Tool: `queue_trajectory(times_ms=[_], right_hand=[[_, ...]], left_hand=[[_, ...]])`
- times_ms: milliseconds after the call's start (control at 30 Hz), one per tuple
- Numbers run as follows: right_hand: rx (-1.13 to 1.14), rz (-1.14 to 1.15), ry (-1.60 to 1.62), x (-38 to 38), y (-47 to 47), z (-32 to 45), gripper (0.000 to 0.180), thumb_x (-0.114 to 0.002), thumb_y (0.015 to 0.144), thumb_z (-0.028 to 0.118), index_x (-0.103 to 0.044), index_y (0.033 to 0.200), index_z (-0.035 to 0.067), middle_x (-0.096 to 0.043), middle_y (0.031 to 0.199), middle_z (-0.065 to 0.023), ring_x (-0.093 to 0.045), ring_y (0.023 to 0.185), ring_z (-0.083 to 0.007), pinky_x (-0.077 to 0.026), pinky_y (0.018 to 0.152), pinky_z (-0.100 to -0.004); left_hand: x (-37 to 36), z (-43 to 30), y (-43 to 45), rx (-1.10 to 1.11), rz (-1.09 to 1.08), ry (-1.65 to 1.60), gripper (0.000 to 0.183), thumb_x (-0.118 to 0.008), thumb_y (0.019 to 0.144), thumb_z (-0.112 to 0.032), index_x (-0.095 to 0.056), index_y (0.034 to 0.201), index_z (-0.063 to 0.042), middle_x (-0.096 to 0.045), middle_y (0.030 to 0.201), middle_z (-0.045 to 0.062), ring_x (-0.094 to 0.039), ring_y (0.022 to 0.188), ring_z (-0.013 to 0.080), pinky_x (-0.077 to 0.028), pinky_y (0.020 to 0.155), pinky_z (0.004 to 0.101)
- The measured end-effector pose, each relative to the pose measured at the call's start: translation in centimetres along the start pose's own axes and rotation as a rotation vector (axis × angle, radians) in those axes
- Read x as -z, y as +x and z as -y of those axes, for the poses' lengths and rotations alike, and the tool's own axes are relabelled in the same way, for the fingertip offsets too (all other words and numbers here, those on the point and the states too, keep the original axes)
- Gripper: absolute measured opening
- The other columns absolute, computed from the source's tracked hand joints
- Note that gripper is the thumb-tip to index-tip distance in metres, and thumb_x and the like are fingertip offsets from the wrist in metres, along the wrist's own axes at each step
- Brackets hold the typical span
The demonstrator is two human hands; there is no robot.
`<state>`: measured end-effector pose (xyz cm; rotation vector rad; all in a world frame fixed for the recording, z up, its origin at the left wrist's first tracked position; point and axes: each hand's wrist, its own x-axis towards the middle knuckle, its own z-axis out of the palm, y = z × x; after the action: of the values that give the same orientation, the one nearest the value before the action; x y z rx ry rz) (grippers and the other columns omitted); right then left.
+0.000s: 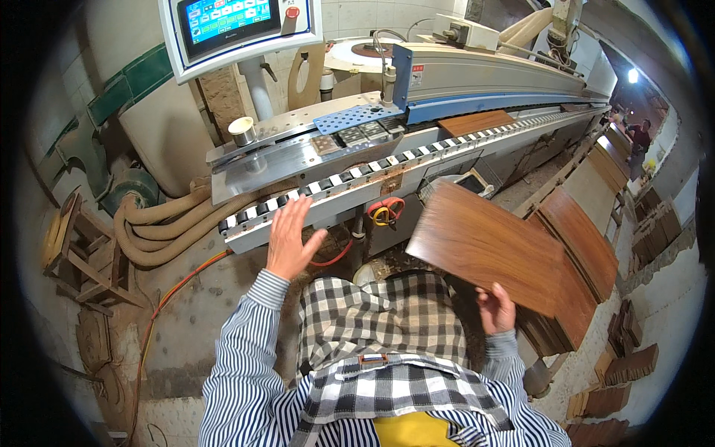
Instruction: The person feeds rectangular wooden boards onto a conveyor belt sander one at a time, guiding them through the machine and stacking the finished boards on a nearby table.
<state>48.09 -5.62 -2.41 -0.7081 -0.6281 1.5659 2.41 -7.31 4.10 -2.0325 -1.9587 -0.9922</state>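
Note:
My right hand (496,308) holds a wood-grain panel (486,246) by its lower edge, thumb near the face; the panel is tilted in the air over a stack of like panels (581,240). My left hand (290,237), fingers spread and holding nothing, is at the near end of the edge bander's roller track (341,179). Whether it touches the rail I cannot tell. Another brown panel (475,123) lies farther along the machine, beside the track and under the blue-edged beam (503,92).
A control screen (229,22) stands at the upper left, with an open tin (242,131) on the machine below it. Red-and-yellow-handled scissors (385,213) hang on the machine's front. Ribbed hoses (162,229) and a wooden stool (84,257) are at left. A person (640,137) is far right.

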Motion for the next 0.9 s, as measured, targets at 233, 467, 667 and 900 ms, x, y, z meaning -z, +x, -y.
queue_trajectory(times_ms=[233,467,667,900], right_hand=[[-0.305,0.377,-0.186,-13.2,7.2,-7.8,0.024,-0.060,0.091,0.015,-0.061,0.101,-0.006,-0.067,0.092,-0.0149,-0.065,0.081,-0.0205,-0.053,0.074,-0.0312],[-0.523,0.538,-0.196,-23.6,10.4,-13.6,0.022,-0.060,0.093,0.023,-0.061,0.096,0.001,-0.070,0.093,-0.0147,-0.067,0.073,-0.0142,-0.055,0.072,-0.0290],[-0.531,0.578,-0.029,-23.0,9.7,-13.1,0.050,-0.055,0.096,0.025,-0.039,0.139,0.006,-0.056,0.126,-0.0169,-0.060,0.102,-0.0224,-0.049,0.088,-0.0340],[-0.328,0.448,-0.638,-11.4,5.5,-8.7,0.029,-0.052,0.097,0.016,-0.057,0.121,0.000,-0.068,0.103,-0.0128,-0.065,0.091,-0.0166,-0.053,0.081,-0.0276]], left_hand=[[3.4,-3.2,-3.6,-0.044,0.056,0.032,0.073,-0.068,0.080,-0.043,-0.041,0.139,-0.009,-0.037,0.147,0.014,-0.029,0.138,0.0327,-0.018,0.114,0.0507],[4.0,2.3,-5.1,0.155,-0.072,0.232,0.059,-0.064,0.085,-0.045,-0.053,0.129,-0.008,-0.047,0.140,0.012,-0.036,0.135,0.0289,-0.014,0.114,0.0513],[3.5,7.2,-2.1,0.281,-0.089,0.277,0.059,-0.061,0.086,-0.048,-0.053,0.130,-0.010,-0.046,0.141,0.010,-0.036,0.136,0.0271,-0.013,0.114,0.0513],[3.8,10.0,3.1,0.461,0.054,0.237,0.063,-0.059,0.085,-0.052,-0.052,0.133,-0.011,-0.042,0.146,0.009,-0.033,0.138,0.0254,-0.012,0.114,0.0521]])
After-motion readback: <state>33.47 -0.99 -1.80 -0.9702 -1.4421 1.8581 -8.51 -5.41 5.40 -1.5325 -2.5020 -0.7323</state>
